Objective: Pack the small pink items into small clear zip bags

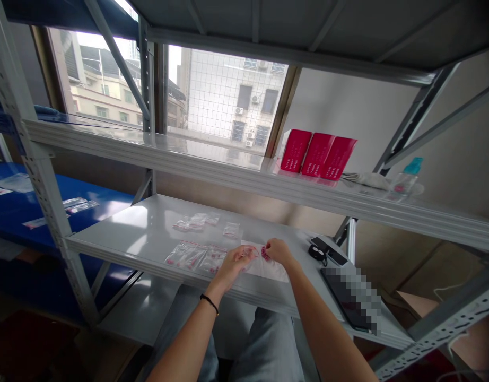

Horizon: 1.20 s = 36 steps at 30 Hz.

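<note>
Small pink item (264,253) pinched by right hand (279,252), clear bag (268,270) beneath.

We note a small pink item (264,253) pinched in the right hand (280,252), while the left hand (237,264) grips the upper edge of a clear plastic bag (267,269) lying on the metal shelf (125,233).

Clear bags (183,254), pink contents; 3 crimson boxes (295,150), white lettering; blue bench (29,201).
</note>
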Available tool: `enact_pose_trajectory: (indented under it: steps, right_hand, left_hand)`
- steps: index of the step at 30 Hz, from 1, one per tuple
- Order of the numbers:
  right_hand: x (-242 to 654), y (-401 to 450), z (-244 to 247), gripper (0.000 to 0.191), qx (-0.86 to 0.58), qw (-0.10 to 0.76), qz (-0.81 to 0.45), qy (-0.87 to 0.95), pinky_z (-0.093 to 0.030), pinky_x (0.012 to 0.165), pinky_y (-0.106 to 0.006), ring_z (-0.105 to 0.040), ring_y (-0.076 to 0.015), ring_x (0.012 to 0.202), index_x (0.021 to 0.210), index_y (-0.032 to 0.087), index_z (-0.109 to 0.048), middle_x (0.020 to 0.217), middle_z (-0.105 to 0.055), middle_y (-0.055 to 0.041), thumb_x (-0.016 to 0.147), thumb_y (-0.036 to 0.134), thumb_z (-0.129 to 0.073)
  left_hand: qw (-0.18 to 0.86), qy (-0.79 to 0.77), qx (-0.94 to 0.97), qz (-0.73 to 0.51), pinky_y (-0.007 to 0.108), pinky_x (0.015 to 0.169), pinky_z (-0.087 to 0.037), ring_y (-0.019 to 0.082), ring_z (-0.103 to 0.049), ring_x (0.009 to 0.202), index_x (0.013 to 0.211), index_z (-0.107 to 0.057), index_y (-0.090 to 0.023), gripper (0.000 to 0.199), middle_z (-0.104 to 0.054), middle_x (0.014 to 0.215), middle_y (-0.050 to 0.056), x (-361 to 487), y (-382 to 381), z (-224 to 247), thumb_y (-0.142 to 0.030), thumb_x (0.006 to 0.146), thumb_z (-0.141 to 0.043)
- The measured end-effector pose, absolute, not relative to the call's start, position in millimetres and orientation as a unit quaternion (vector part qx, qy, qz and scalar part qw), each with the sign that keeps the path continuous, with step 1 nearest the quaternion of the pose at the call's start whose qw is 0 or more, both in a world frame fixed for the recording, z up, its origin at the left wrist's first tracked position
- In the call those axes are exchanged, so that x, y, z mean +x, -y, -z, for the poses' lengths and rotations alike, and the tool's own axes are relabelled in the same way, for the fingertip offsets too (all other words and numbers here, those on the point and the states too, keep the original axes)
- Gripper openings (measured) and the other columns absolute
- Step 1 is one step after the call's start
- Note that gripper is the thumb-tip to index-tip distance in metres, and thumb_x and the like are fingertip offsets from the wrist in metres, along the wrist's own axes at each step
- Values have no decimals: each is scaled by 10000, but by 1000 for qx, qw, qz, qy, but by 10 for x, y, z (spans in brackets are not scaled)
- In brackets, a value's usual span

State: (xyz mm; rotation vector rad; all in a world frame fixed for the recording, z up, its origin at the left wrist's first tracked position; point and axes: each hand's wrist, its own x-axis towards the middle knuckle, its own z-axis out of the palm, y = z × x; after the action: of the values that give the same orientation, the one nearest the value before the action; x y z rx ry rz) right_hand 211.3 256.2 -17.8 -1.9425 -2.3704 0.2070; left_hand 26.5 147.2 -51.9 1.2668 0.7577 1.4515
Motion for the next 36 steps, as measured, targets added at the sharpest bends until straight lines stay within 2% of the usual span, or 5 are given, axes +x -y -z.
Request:
enact_pose_trajectory:
  steps: [8,16,24,29,36]
  right_hand:
    - [2234,-2464,-136,150,-617,127,-77,773,-446,705,-273,-693,-221,834,802,156,-760,866,-775,-106,798,116,-615]
    - [2005,-1867,-655,225,-420,222,-189,860,-447,612,-214,-636,-141,671,975,217,-737,802,-734,1,895,348,-572]
    - [2154,-2004,-455,336,-435,296,-217,822,-478,649,-241,-621,-147,671,1149,205,-702,927,-749,-31,927,310,-473]
    - [2400,-2108,-159,277,-505,293,-191,789,-488,741,-274,-659,-194,790,1012,189,-731,935,-758,-74,863,210,-497]
    - [2221,-1773,-142,297,-447,332,-223,801,-515,792,-280,-656,-196,880,1117,221,-691,1039,-738,-62,929,318,-483]
  left_hand:
    - [522,-300,511,-614,337,936,-427,262,-619,1056,1054,-748,-153,377,-734,1062,106,262,-1452,504,-463,843,-708]
    - [526,-285,505,-622,330,918,-443,268,-632,1029,1014,-764,-166,379,-753,1021,90,280,-1442,462,-490,821,-723]
    - [555,-299,475,-614,293,872,-440,224,-631,991,1042,-766,-184,374,-747,1044,73,263,-1437,489,-483,818,-748]
    - [580,-291,445,-617,273,784,-448,205,-625,924,1050,-753,-161,434,-730,1001,92,257,-1478,553,-524,812,-746]
    - [633,-255,382,-623,291,718,-454,199,-635,806,1060,-743,-138,532,-715,918,101,229,-1498,552,-619,856,-640]
